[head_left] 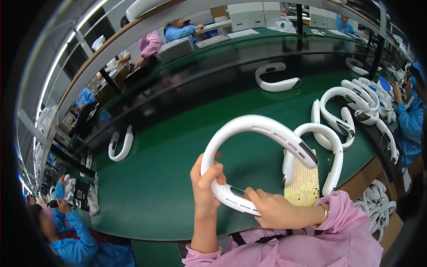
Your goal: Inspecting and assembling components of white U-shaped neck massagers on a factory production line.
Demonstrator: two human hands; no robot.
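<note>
A white U-shaped neck fan (251, 123) is raised above the green tabletop, its vent slots and one dark tip facing the right side. My left hand (205, 180) is closed around the bend, with the thumb across it. At the near arm of the fan, my right hand (273, 208) grips the end beside a dark oval inset, fingertips pressed on it. Just to the right, another neck fan (336, 158) rests partly over a yellow card with rows of small marks (303, 189).
Piled neck fans (340, 95) crowd the table's right side. Single ones lie farther back (278, 85) and at left (122, 153). A cardboard box (393, 222) of white parts stands at lower right. Co-workers in blue (75, 238) and pink sit around the green table (155, 196).
</note>
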